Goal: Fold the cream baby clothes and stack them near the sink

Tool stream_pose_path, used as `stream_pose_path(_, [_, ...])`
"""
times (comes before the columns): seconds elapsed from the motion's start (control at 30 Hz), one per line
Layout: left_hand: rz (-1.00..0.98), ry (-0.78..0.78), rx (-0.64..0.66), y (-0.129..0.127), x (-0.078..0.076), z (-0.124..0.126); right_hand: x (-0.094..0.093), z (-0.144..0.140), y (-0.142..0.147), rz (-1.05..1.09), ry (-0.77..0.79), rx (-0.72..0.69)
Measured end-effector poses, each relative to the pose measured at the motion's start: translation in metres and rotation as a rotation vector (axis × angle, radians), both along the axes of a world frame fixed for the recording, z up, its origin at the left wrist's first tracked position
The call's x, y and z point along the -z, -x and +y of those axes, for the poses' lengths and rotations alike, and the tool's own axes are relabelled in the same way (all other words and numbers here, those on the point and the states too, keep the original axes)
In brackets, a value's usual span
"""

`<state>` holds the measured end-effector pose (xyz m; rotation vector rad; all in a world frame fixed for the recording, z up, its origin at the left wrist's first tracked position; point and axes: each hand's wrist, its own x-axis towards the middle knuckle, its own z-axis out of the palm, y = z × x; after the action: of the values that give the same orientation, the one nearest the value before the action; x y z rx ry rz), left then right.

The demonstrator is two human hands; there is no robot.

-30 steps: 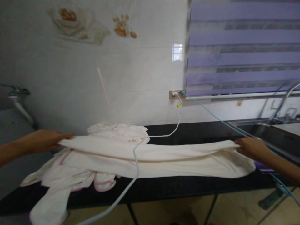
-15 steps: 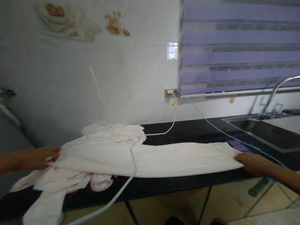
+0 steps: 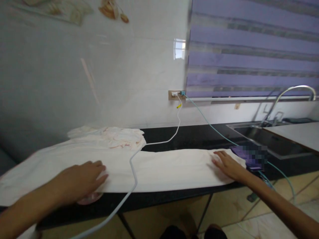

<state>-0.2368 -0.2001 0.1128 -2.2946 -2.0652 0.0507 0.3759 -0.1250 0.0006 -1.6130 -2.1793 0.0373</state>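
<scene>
- Left hand point(image 3: 81, 181): palm down, fingers spread flat, pressing on the cream cloth point(image 3: 159, 166); nothing is clasped.
- Right hand point(image 3: 225, 164): palm down, fingers extended, lying flat on the far right end of the same cloth; nothing is clasped.
- Cloth: lies stretched lengthwise between the two hands along the front edge of the black counter point(image 3: 199, 139). Its left end runs past the left hand toward the frame edge.
- White cable point(image 3: 136, 172): crosses over the cloth just right of the left hand and drops off the counter front.
- Crumpled pale garment point(image 3: 112, 136): lies behind the left hand, touching the cloth's rear edge.
- Purple item point(image 3: 245, 156): just right of the right hand, partly blurred.
- Sink point(image 3: 264, 139): set in the counter beyond the right hand; its contents cannot be made out. A curved tap point(image 3: 289, 94) stands behind it.
- Wall socket point(image 3: 175, 94): above the cloth's middle; the white cable and a teal cable point(image 3: 211, 124) plug in there.
</scene>
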Motion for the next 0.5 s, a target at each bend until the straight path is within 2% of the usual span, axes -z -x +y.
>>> stream_pose_path(0.1, [0.043,0.054,0.125,-0.081,0.033,-0.017,0.026,0.004,0.016,-0.087,-0.053,0.070])
stream_pose_path(0.2, [-0.029,0.072,0.270,-0.153,0.050,-0.025,0.038,0.007,0.018,-0.095,-0.084,0.097])
stream_pose_path(0.3, [-0.134,0.130,0.410,-0.215,0.049,-0.021,0.032,0.011,0.019,-0.066,-0.085,0.025])
stream_pose_path(0.4, [-0.231,0.116,0.576,-0.276,0.044,-0.003,0.020,0.017,0.018,-0.050,-0.080,-0.087])
stream_pose_path(0.43, [-0.253,0.102,0.609,-0.296,0.043,0.006,0.016,0.019,0.015,-0.041,-0.089,-0.091])
stream_pose_path(0.5, [-0.307,0.063,0.669,-0.338,0.045,0.024,0.008,0.024,0.001,-0.016,-0.117,-0.008])
